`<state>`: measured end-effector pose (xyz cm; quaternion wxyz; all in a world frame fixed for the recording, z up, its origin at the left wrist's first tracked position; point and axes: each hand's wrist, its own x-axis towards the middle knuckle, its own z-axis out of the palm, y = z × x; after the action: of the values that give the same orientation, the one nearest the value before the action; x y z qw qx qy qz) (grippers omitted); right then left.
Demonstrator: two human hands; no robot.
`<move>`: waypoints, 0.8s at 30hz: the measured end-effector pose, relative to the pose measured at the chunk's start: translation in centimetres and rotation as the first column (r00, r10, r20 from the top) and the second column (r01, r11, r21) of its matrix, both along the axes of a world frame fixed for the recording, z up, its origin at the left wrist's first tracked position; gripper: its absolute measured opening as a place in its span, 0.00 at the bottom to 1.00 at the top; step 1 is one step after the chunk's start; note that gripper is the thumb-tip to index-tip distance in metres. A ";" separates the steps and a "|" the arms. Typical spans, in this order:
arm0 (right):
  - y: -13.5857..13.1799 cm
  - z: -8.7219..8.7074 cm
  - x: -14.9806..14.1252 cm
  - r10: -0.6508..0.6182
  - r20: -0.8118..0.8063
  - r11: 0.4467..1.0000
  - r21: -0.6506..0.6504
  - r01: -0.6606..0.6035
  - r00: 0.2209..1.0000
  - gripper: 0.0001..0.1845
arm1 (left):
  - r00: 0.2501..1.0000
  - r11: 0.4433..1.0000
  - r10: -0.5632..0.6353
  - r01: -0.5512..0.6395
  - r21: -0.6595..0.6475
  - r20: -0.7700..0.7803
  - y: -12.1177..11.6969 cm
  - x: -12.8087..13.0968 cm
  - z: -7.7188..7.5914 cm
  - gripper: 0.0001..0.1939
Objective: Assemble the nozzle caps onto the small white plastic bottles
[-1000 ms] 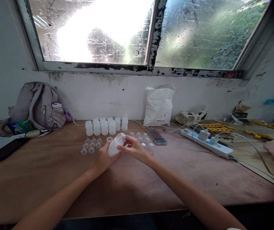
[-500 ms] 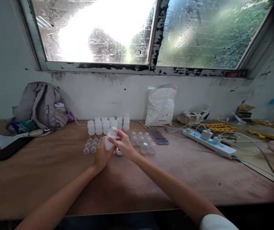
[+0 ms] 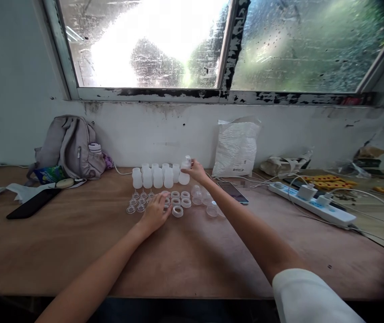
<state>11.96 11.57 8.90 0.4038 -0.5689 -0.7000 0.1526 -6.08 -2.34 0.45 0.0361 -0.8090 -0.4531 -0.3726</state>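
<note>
At the right end of the rows of white baby bottles (image 3: pixel 158 177), my right hand (image 3: pixel 196 172) grips the upper part of a capped-top baby bottle (image 3: pixel 184 177) that stands upright. My left hand (image 3: pixel 156 211) rests low over the white collar rings (image 3: pixel 177 211), fingers stretched out and seemingly touching some of them. Clear nipples (image 3: pixel 141 207) lie in rows just left of that hand. Clear dome caps (image 3: pixel 212 210) stand to the right of the rings, partly hidden behind my right forearm.
A phone (image 3: pixel 234 193) lies right of the caps, with a white power strip (image 3: pixel 312 204) and cables beyond. Against the wall stand a white plastic bag (image 3: pixel 237 148) and a grey backpack (image 3: pixel 67 148). A black flat case (image 3: pixel 33 204) lies at left.
My right hand has carried the bottle away from my left hand, back and right to the end of the rows. My left hand has let go of it and lowered to the rings.
</note>
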 end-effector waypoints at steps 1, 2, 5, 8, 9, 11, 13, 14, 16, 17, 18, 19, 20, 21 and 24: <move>0.5 -1.0 0.0 -0.008 0.002 1.000 -0.019 0.008 1.000 0.25 | 0.998 1.000 -0.007 0.006 -0.013 -0.060 0.0 -0.1 -0.1 0.18; 0.9 -1.9 -0.1 -0.009 0.006 0.999 -0.035 0.009 1.000 0.24 | 0.994 1.000 -0.010 0.007 -0.023 -0.107 -0.1 -0.1 -0.2 0.17; 1.5 -4.2 -0.7 0.010 0.010 0.999 -0.050 -0.010 1.000 0.23 | 0.980 0.999 -0.010 0.003 -0.036 -0.200 -0.4 0.1 -0.3 0.17; 1.8 -5.2 -1.4 0.035 0.009 0.999 -0.042 -0.034 0.999 0.25 | 0.969 0.999 -0.028 0.017 -0.047 -0.246 -0.7 0.3 -0.4 0.17; 1.8 -5.3 -1.6 0.040 0.010 0.998 -0.040 -0.040 0.999 0.26 | 0.967 0.998 -0.033 0.021 -0.052 -0.252 -0.7 0.3 -0.4 0.17; 2.1 -5.3 -1.8 0.043 0.014 0.998 -0.039 -0.042 0.999 0.26 | 0.966 0.998 -0.040 0.026 -0.061 -0.257 -0.8 0.3 -0.4 0.17; 2.3 -5.4 -1.8 0.034 0.015 0.999 -0.039 -0.034 0.999 0.26 | 0.964 0.997 -0.055 0.038 -0.070 -0.261 -0.8 0.3 -0.4 0.17; 2.5 -5.4 -1.8 0.029 0.015 0.999 -0.039 -0.028 0.999 0.25 | 0.962 0.996 -0.068 0.050 -0.074 -0.265 -0.8 0.3 -0.4 0.17; 2.7 -5.6 -1.7 0.016 0.013 0.999 -0.037 -0.016 1.000 0.26 | 0.954 0.994 -0.100 0.081 -0.076 -0.282 -0.8 0.3 -0.4 0.18; 2.8 -5.7 -1.6 0.010 0.013 0.999 -0.036 -0.010 1.000 0.26 | 0.949 0.992 -0.115 0.096 -0.076 -0.293 -0.9 0.3 -0.4 0.18; 3.0 -5.8 -1.6 0.006 0.013 0.999 -0.035 -0.005 1.000 0.26 | 0.944 0.991 -0.125 0.107 -0.076 -0.304 -0.9 0.3 -0.4 0.18; 3.0 -5.8 -1.6 0.002 0.014 0.999 -0.035 -0.001 1.000 0.26 | 0.940 0.991 -0.131 0.113 -0.076 -0.315 -1.0 0.3 -0.3 0.18; 3.1 -5.9 -1.6 -0.001 0.016 0.999 -0.034 0.001 1.000 0.26 | 0.936 0.991 -0.132 0.113 -0.076 -0.326 -1.0 0.3 -0.4 0.18; 3.1 -5.9 -1.6 -0.003 0.020 0.999 -0.032 0.003 1.000 0.25 | 0.933 0.991 -0.131 0.112 -0.076 -0.335 -1.0 0.3 -0.4 0.18; 3.1 -5.9 -1.6 -0.004 0.037 1.000 -0.018 0.005 0.999 0.24 | 0.927 0.992 -0.124 0.105 -0.072 -0.354 -0.9 0.3 -0.5 0.17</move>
<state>10.35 14.67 3.01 0.3862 -0.5768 -0.7046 0.1474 -5.76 -3.29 0.00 0.0752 -0.8890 -0.4006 -0.2088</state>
